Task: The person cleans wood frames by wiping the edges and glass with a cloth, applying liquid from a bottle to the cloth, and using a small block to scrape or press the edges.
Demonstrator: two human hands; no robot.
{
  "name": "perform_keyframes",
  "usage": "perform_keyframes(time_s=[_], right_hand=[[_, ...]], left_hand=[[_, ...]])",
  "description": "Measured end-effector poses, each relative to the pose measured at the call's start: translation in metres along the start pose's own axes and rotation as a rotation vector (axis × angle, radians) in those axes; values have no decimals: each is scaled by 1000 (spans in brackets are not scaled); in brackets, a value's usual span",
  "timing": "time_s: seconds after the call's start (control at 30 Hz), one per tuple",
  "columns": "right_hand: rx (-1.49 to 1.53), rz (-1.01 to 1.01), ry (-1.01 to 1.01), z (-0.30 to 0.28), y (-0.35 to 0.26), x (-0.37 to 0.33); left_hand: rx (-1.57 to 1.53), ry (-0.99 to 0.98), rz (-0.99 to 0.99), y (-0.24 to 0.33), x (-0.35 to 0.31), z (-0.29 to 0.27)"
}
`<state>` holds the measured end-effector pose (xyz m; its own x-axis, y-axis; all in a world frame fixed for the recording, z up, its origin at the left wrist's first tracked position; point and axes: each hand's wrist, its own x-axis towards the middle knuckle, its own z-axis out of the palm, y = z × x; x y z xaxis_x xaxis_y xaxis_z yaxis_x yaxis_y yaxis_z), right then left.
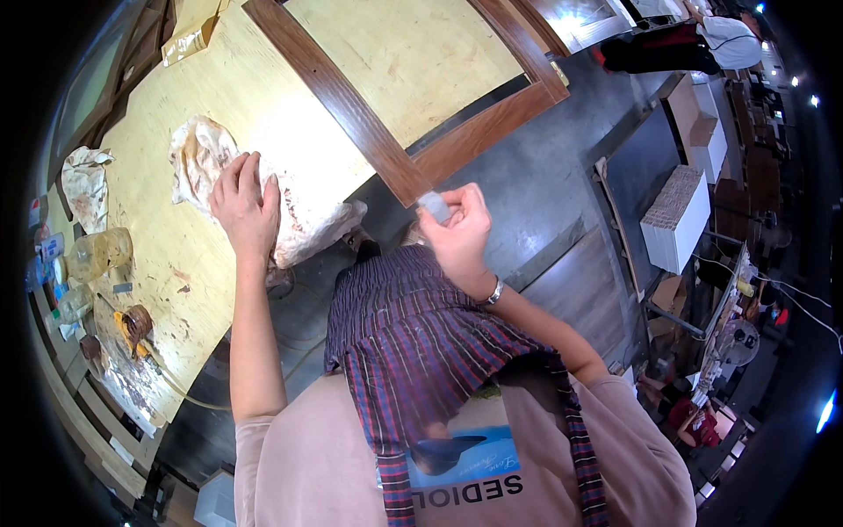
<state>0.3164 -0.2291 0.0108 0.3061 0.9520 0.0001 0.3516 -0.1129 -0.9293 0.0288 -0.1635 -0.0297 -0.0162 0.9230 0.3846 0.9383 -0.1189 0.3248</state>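
Observation:
My left hand [244, 204] lies on a stained white rag [200, 154] on the pale wooden tabletop, fingers extended over the cloth. Part of the cloth hangs over the table's near edge. My right hand [463, 227] pinches a small, flat, whitish-grey piece [433, 207] whose material I cannot make out. That piece is right beside the corner of a brown wooden frame [474, 138]. The frame rests on the table, its near corner sticking out past the edge. A second crumpled rag [86, 180] sits at the far left.
Plastic bottles [98, 253] and an orange-handled tool with a cord [136, 332] stand on the left of the table. On the right are a dark bench [637, 184] and a white stacked block [674, 220]. A person [733, 42] stands at the upper right.

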Motion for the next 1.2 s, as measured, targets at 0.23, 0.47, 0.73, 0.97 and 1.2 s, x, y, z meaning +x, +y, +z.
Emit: perform_keyframes(time_s=[0.23,0.47,0.73,0.97,1.2], right_hand=[[30,12,-65,1,1,1],[-52,-60,-151,-4,-5,0],[-20,-96,-105,3,-9,0],[50,9,-337,6,-10,-16],[720,484,-621,11,-27,-4]], left_hand=[[2,-6,-4,-1,1,1],[-3,-9,-9,-3,0,2],[-1,-12,-9,-1,0,1],[11,-18,-8,0,0,-2],[-643,-202,-164,90,-35,-74]])
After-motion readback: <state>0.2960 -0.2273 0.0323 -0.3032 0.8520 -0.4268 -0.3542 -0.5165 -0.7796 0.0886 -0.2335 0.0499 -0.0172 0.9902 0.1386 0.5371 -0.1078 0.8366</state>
